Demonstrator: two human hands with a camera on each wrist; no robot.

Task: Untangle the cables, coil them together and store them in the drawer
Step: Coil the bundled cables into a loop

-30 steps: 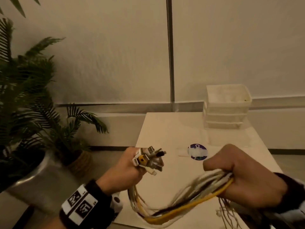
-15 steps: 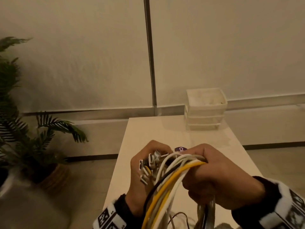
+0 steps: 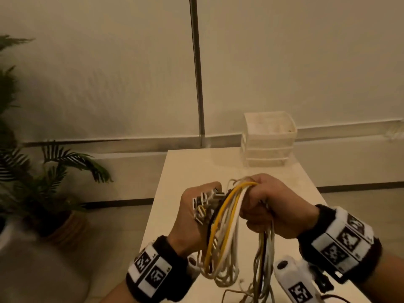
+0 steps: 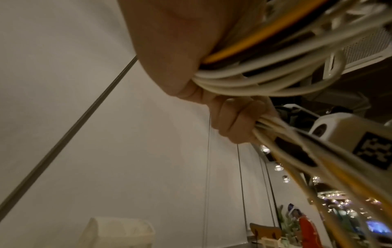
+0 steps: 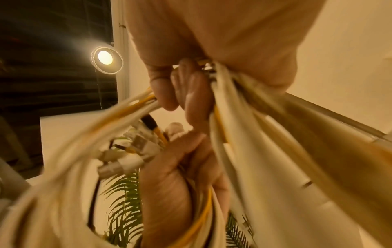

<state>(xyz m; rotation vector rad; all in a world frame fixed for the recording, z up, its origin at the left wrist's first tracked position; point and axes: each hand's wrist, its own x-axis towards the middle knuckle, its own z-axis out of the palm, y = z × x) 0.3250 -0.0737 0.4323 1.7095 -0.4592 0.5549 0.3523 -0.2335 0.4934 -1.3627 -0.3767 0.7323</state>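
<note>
Head view shows both hands raised close together above the near end of the table [image 3: 192,171]. The left hand [image 3: 192,217] is curled tight around the cables [image 3: 220,224], with a cluster of plug ends [image 3: 203,204] sticking out above its thumb side; the connectors are too small to read any marking. The right hand [image 3: 271,206], just beside the left and nearly touching it, is fisted around the same bundle where the strands arch over from one hand to the other, a yellow cable [image 3: 227,204] standing out among white and dark ones. Below the two hands the bundle hangs in a loop, and loose ends trail down under the right hand towards the table. Each wrist wears a dark band [image 3: 157,272] with black-and-white square code tags; no letters can be read on them. In the left wrist view the left hand [image 4: 176,50] wraps the white and yellow strands [image 4: 244,80], and the fingers [image 4: 237,120] of the right hand clench the bundle beyond it. In the right wrist view the right hand [image 5: 212,33] grips blurred strands [image 5: 254,151], the plug ends [image 5: 135,147] lying past its fingers [image 5: 191,94]. Beyond the hands, at the far right of the table, stands the white drawer unit [image 3: 269,138], drawers all pushed in. Far to the left of the left hand stands a potted plant [image 3: 50,182].
</note>
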